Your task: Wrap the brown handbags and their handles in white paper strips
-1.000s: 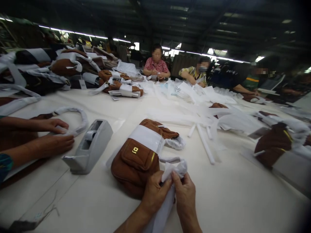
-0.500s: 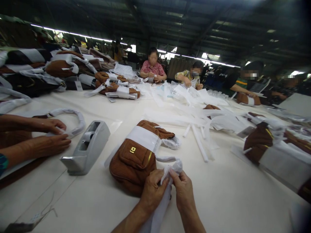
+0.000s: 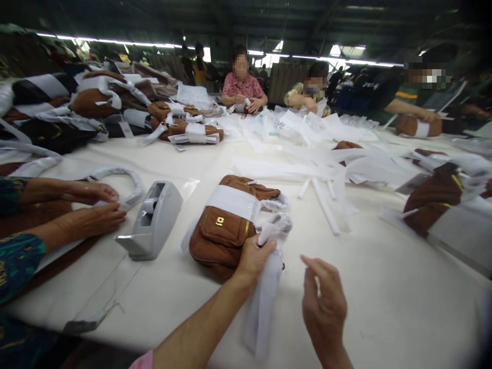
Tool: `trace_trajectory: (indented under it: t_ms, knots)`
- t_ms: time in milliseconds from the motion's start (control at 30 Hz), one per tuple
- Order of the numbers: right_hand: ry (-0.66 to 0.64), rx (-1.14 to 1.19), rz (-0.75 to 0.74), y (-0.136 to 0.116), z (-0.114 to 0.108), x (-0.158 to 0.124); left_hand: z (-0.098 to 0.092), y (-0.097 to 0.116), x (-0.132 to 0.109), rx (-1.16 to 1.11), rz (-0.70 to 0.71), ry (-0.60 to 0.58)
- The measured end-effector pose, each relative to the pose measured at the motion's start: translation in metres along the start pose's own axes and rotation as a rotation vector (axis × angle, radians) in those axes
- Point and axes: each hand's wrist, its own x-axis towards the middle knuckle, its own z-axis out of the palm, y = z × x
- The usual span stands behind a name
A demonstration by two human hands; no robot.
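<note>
A brown corduroy bag (image 3: pixel 220 233) with a white paper band lies on the white table (image 3: pixel 384 287) in front of me. My left hand (image 3: pixel 254 256) is closed on the white wrapping paper (image 3: pixel 269 287) at the bag's strap, beside the bag's right edge. The paper hangs down toward me. My right hand (image 3: pixel 325 302) hovers apart from the paper to the right, fingers loosely spread, holding nothing.
A grey tape dispenser (image 3: pixel 154 220) stands left of the bag. A co-worker's two hands (image 3: pixel 92 205) wrap a strap at the left. Piles of wrapped brown bags (image 3: pixel 96 102) sit far left, loose white paper strips (image 3: pixel 323 205) lie mid-table, and several people sit at the far side.
My right hand has let go of the paper and moved right and toward me, opening. My left hand keeps its hold. The view has shifted slightly.
</note>
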Motion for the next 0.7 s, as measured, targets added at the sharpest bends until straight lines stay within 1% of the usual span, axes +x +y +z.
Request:
trace_trajectory:
  t_ms: [33,67,100,167,200,300,433,500,533,600,633,700]
  knots:
    - [-0.093,-0.017,-0.103,0.001,-0.003,-0.008,0.003,0.001,0.003,-0.005,0.011,0.006]
    - [-0.165,-0.024,-0.165,0.002,-0.004,-0.015,0.005,0.002,0.005,-0.018,0.013,0.007]
    - [-0.184,-0.036,-0.192,0.004,-0.005,-0.022,0.007,0.003,0.006,-0.033,0.01,0.006]
    - [-0.125,-0.064,-0.206,0.006,-0.003,-0.031,0.01,0.005,0.006,-0.058,-0.003,0.001]
    - [-0.123,-0.066,-0.218,0.007,-0.001,-0.034,0.011,0.006,0.006,-0.068,-0.009,0.001]
    - [-0.206,-0.044,-0.24,0.009,0.007,-0.04,0.012,0.007,0.005,-0.081,-0.016,0.007]
    - [-0.228,0.007,-0.187,0.013,0.014,-0.041,0.01,0.008,0.005,-0.084,-0.011,0.014]
    - [-0.22,0.052,-0.09,0.015,0.012,-0.04,0.009,0.008,0.006,-0.089,-0.014,0.015]
    - [-0.19,0.076,0.01,0.015,0.011,-0.038,0.008,0.008,0.006,-0.092,-0.018,0.013]
    - [-0.139,0.143,0.28,0.017,0.008,-0.033,0.007,0.007,0.007,-0.098,-0.027,0.005]
    - [-0.139,0.194,0.418,0.019,0.008,-0.029,0.007,0.007,0.007,-0.1,-0.031,0.003]
    - [-0.137,0.343,0.634,0.023,0.01,-0.018,0.007,0.007,0.006,-0.105,-0.039,-0.003]
